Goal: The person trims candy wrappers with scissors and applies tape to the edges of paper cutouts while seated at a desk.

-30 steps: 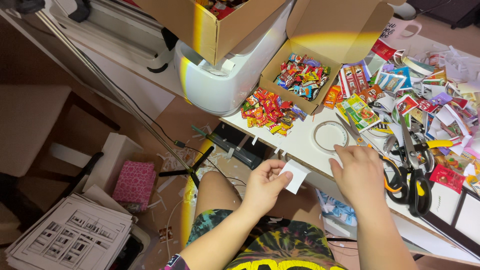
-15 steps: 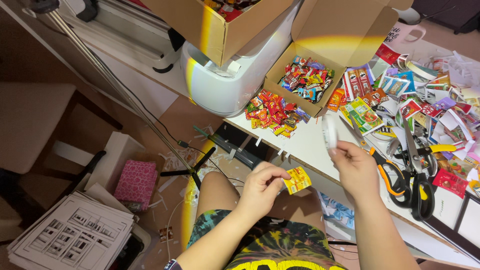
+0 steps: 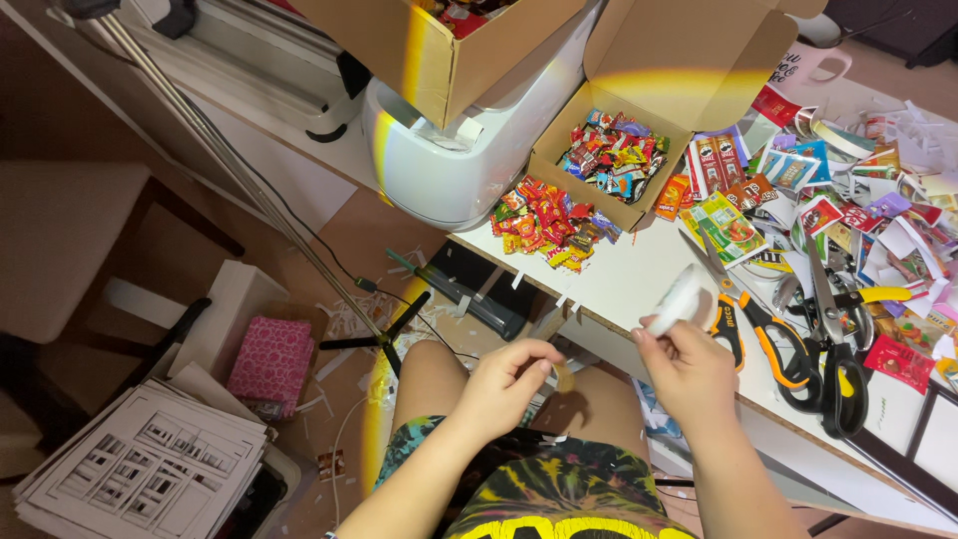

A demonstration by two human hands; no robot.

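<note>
Red and yellow candy wrappers (image 3: 544, 222) heaped at twelve o'clock; open brown carton (image 3: 611, 155) of mixed sweets just beyond; flattened colourful packets (image 3: 758, 190) at two.

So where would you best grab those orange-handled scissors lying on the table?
Probably by the looped handles of the orange-handled scissors, coming from above on the near side by the table edge. The loops lie flat towards the person, the blades point away into the wrappers, and the right hand is already close by.

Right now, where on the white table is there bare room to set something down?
A bare strip of table lies between the candy pile and the scissors, below the open box. The right side is crowded with wrappers and scissors.
</note>
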